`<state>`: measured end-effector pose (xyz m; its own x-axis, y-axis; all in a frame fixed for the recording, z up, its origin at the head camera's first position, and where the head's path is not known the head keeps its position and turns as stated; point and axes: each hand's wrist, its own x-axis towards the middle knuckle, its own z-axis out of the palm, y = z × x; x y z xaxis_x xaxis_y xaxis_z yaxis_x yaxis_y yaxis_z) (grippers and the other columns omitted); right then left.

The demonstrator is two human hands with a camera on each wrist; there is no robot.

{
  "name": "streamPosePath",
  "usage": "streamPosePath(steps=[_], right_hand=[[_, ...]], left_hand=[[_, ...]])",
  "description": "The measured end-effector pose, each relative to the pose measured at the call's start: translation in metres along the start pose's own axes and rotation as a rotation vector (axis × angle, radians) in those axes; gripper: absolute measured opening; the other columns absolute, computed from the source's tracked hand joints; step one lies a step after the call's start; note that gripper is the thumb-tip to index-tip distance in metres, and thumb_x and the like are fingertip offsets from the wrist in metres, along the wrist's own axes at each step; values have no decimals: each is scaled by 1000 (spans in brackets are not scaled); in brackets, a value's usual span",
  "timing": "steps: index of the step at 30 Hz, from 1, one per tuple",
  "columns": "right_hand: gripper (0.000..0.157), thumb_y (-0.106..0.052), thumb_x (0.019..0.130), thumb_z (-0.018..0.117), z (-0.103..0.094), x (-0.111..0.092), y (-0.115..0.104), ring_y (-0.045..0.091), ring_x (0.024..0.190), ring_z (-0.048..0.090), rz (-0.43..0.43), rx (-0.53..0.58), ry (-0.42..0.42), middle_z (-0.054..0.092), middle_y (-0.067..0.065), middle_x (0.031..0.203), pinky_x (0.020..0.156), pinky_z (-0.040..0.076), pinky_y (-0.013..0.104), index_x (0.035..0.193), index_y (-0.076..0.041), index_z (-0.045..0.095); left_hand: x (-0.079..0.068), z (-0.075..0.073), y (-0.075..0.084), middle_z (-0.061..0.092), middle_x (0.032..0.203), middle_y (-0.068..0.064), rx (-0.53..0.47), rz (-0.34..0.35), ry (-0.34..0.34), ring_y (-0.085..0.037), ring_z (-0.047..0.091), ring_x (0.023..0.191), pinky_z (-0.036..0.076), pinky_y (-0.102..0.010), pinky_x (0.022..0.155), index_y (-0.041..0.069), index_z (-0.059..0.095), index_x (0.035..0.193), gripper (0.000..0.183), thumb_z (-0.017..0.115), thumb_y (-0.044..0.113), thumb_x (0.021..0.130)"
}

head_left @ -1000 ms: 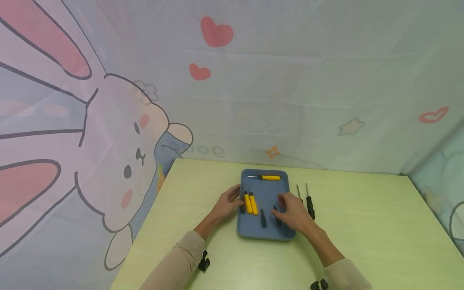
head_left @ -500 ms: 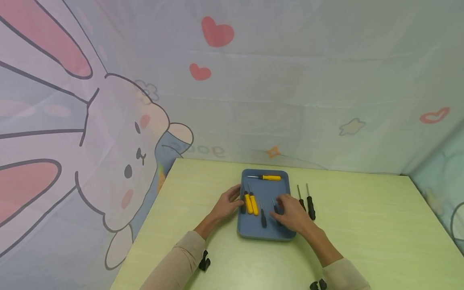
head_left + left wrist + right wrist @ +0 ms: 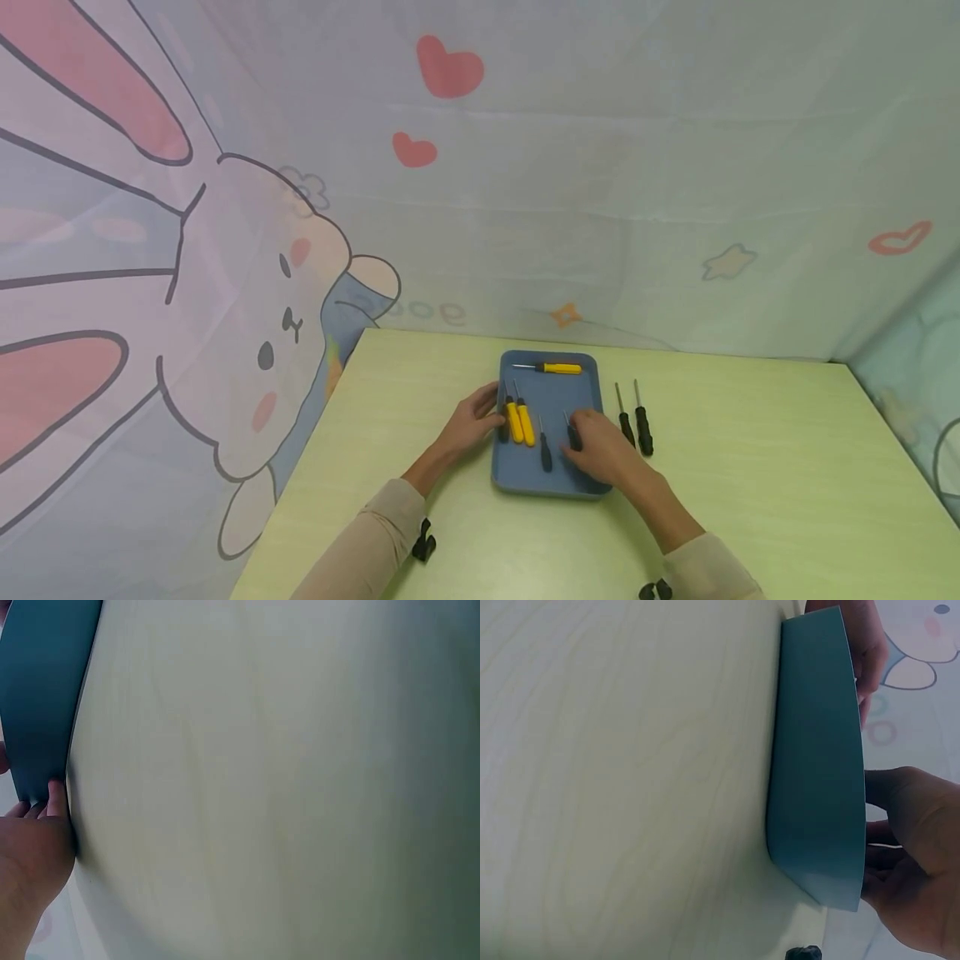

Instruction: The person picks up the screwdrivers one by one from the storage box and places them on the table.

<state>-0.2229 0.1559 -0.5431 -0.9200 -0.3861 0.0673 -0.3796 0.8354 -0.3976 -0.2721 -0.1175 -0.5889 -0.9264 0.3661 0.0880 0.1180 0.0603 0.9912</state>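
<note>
Held the right hand (image 3: 606,447) over the right edge of the tray (image 3: 551,491), fingers about a dark screwdriver (image 3: 574,438) pointing toward the far edge, but could not tell whether grasping it, and rested the farther left hand (image 3: 467,425), fingers extended, against the left edge.

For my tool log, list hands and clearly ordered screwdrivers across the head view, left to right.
Left hand, slanted yellow screwdriver, second slanted yellow screwdriver, dark gray screwdriver, right hand, black screwdriver, rightmost black screwdriver.
</note>
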Motion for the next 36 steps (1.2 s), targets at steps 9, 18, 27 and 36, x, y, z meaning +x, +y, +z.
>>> streamPosePath(steps=[9,18,27,36], right_hand=[[38,-12,90,82,5,2,-7,37,101,67,42,-37,5,67,22,109,89,58,53,116,11,64],[49,-6,91,79,10,3,-11,46,116,66,74,-65,17,66,33,122,99,56,56,127,19,61],[36,1,86,77,9,4,-13,42,103,69,79,-61,58,69,27,108,87,60,54,117,16,65],[19,6,84,69,9,4,-16,30,84,62,123,28,94,63,17,93,71,56,47,101,7,62]], left_hand=[[-1,0,0,35,167,-25,7,-5,7,-40,34,155,33,-51,125,-7,32,162,66,58,-8,101],[0,1,0,33,167,-27,0,-6,9,-41,32,156,31,-52,126,-9,31,161,67,58,-9,100],[1,1,3,33,167,-28,8,2,7,-41,33,155,31,-52,126,-10,30,161,67,57,-11,99],[0,-1,0,34,166,-29,20,16,1,-43,33,155,33,-53,124,-10,31,160,66,57,-9,99]])
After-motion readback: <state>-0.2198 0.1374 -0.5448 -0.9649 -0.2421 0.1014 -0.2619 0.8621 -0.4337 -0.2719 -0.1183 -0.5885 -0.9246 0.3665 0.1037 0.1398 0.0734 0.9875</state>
